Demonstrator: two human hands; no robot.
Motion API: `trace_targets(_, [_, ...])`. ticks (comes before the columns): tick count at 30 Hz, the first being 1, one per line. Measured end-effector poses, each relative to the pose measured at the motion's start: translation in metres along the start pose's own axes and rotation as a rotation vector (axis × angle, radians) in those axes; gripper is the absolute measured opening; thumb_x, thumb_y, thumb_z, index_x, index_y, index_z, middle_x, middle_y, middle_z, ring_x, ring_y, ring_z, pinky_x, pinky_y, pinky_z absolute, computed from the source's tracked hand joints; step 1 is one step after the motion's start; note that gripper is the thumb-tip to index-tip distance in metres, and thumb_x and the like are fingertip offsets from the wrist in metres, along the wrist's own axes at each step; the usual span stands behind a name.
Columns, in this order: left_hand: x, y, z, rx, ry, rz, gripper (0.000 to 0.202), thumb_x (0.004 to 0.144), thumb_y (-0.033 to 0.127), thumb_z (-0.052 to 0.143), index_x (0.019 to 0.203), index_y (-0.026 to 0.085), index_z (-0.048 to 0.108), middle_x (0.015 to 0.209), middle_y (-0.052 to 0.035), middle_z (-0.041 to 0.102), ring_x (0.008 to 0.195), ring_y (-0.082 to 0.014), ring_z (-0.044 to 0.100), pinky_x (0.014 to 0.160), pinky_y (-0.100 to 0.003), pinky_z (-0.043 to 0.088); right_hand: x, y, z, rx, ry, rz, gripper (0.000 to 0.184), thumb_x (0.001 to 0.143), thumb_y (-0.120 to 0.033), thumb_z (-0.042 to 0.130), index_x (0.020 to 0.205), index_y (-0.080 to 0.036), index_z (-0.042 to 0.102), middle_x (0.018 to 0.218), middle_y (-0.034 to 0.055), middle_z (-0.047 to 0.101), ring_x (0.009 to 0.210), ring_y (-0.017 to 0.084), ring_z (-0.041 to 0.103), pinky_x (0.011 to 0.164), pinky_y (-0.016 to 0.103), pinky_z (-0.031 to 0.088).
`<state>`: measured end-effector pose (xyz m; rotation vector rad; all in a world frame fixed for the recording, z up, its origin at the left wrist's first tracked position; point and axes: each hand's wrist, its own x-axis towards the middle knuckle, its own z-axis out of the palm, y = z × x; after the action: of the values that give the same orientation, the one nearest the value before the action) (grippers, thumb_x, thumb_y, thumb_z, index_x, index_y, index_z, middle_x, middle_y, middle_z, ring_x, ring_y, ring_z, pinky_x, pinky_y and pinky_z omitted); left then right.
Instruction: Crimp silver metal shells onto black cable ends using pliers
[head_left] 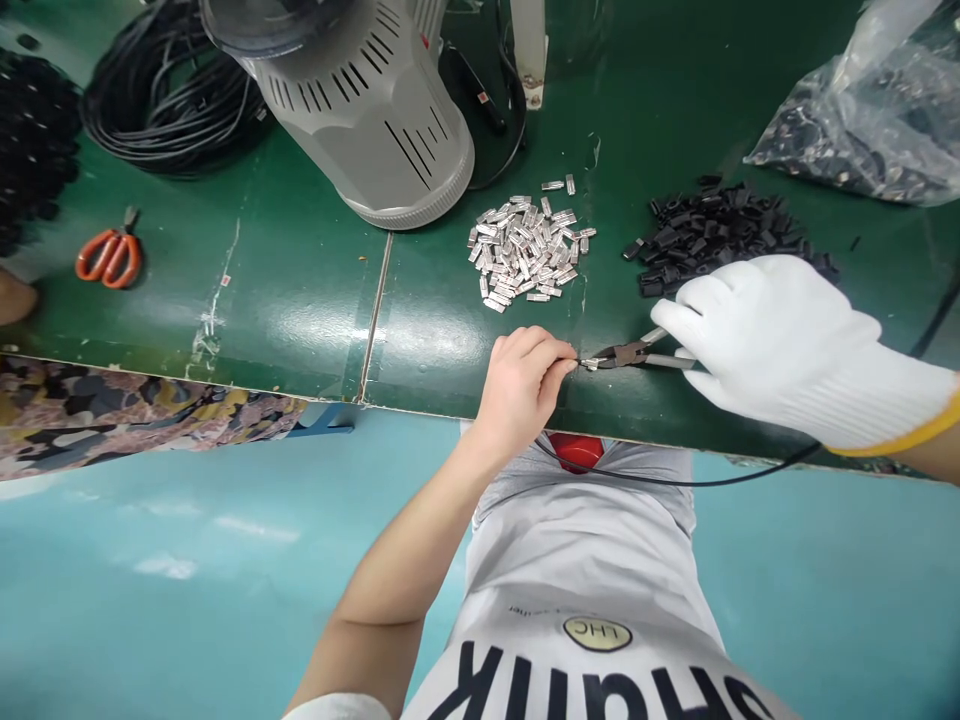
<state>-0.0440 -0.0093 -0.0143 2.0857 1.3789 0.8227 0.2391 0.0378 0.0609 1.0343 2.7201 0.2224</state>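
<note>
My left hand (527,385) is bare, its thumb and fingertips pinched together on the end of a thin black cable (675,483). The cable comes out beneath this hand and runs off to the right in front of the table edge. In a white glove, my right hand (780,350) is closed around the handles of a pair of pliers (628,354). The plier jaws touch a small silver metal connector (591,364) right beside my left fingertips. How the cable end sits in the connector is too small to tell.
Beyond my hands lie a pile of silver connectors (525,248) and a pile of black plastic housings (720,235). A grey machine (375,110), orange-handled cutters (111,256), a cable coil (169,100) and a plastic bag of parts (870,120) rest on the green table (292,290). Another person's hand (15,298) shows at far left.
</note>
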Motion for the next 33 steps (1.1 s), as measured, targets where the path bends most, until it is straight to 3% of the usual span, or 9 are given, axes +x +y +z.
trace_targets(10, [0.000,0.000,-0.001,0.003,-0.020,-0.013,0.023,0.112,0.029,0.051,0.102,0.023,0.070,0.102,-0.0055,0.075,0.100,-0.0216,0.066,0.092,-0.040,0.046,-0.003,-0.006,0.000,0.000,-0.012,0.029,0.026,0.097,-0.033,0.050,0.113,-0.016,0.060,0.095,0.0140,0.059,0.083,0.023,0.042,0.075,0.038,0.010])
trace_targets(18, [0.001,0.000,-0.001,0.005,-0.037,-0.006,0.021,0.112,0.027,0.052,0.101,0.022,0.069,0.102,-0.0054,0.075,0.099,-0.0219,0.066,0.092,-0.039,0.046,-0.004,-0.005,0.006,-0.026,-0.004,0.028,0.025,0.099,-0.039,0.049,0.110,-0.019,0.059,0.090,0.0100,0.054,0.074,0.018,0.029,0.073,0.037,0.005])
trace_targets(23, [0.002,0.001,-0.003,-0.008,-0.047,-0.002,0.020,0.111,0.026,0.053,0.102,0.022,0.070,0.103,-0.0054,0.075,0.099,-0.0224,0.065,0.092,-0.040,0.045,-0.004,-0.004,-0.004,-0.093,0.026,0.001,0.021,0.098,-0.035,0.048,0.109,-0.020,0.057,0.090,0.0107,0.056,0.080,0.023,0.038,0.074,0.038,0.011])
trace_targets(28, [0.002,0.001,-0.004,0.008,-0.075,0.003,0.024,0.112,0.029,0.050,0.100,0.023,0.070,0.102,-0.0052,0.075,0.097,-0.0227,0.064,0.090,-0.041,0.043,-0.006,-0.003,-0.006,-0.133,0.020,-0.026,0.034,0.103,-0.038,0.040,0.126,-0.021,0.058,0.098,0.0113,0.059,0.088,0.026,0.043,0.076,0.040,0.017])
trace_targets(33, [0.003,0.001,-0.007,0.003,-0.100,0.034,0.024,0.112,0.030,0.052,0.099,0.023,0.070,0.098,-0.0044,0.075,0.093,-0.0227,0.061,0.086,-0.040,0.041,-0.007,-0.002,-0.003,-0.092,0.029,-0.043,0.037,0.103,-0.041,0.042,0.127,-0.019,0.061,0.097,0.0116,0.060,0.085,0.026,0.044,0.076,0.039,0.014])
